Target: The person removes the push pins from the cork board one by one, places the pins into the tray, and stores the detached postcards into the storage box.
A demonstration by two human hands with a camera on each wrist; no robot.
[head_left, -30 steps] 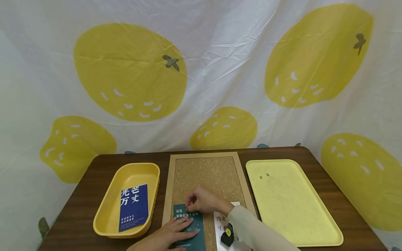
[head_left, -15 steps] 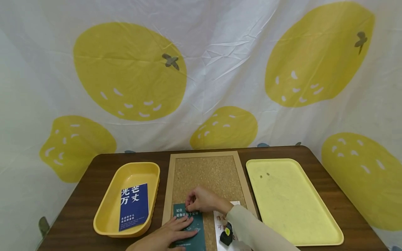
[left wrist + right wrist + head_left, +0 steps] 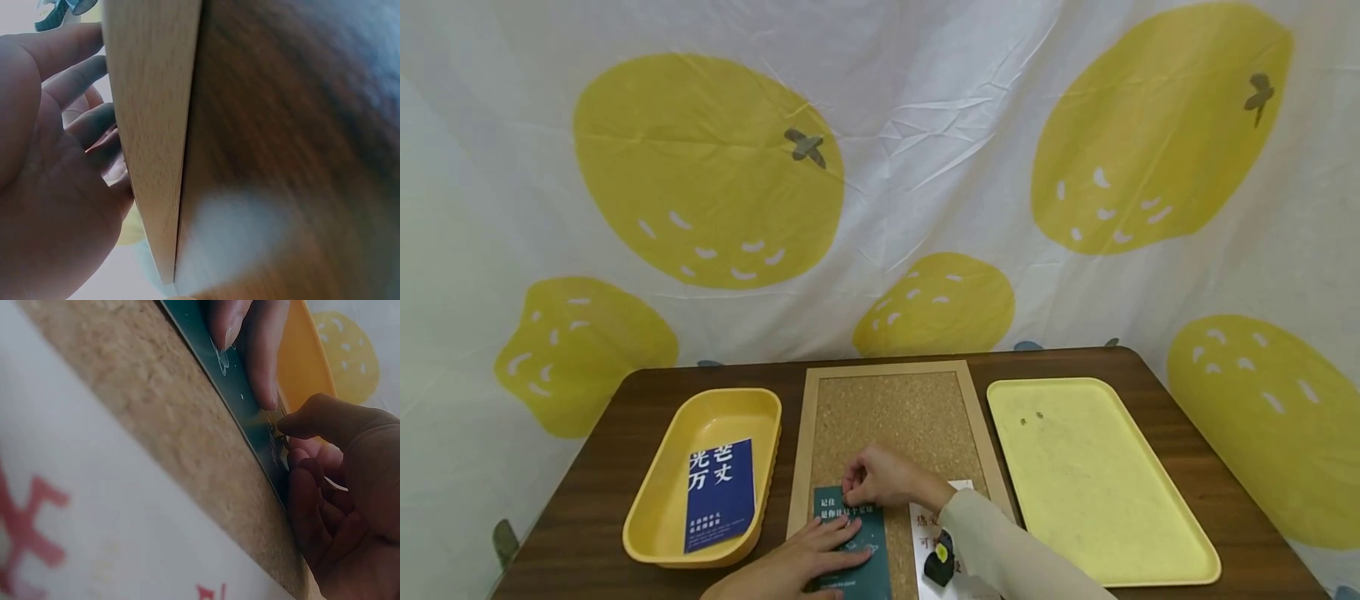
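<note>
A dark green card (image 3: pixel 868 557) with white print lies on the lower left of the wood-framed corkboard (image 3: pixel 891 417). My left hand (image 3: pixel 811 557) rests on it, fingers spread and straight across its face. At the card's top edge my right hand (image 3: pixel 887 482) pinches a small gold-coloured thumbtack (image 3: pixel 280 436), mostly hidden by thumb and fingers. Both hands nearly meet over the card in the right wrist view. A white card (image 3: pixel 928 575) with red characters lies to the right on the cork, partly under my right forearm. From the left wrist view, the board's frame (image 3: pixel 153 112) runs beside my left fingers.
Left of the board stands a deep yellow basin (image 3: pixel 655 492) with a blue card (image 3: pixel 721 500) in it. A shallow pale yellow tray (image 3: pixel 1097 483) lies to the right, bearing two tiny dark bits (image 3: pixel 1039 415) near its far left corner. Behind the table hangs a lemon-print cloth (image 3: pixel 925 183).
</note>
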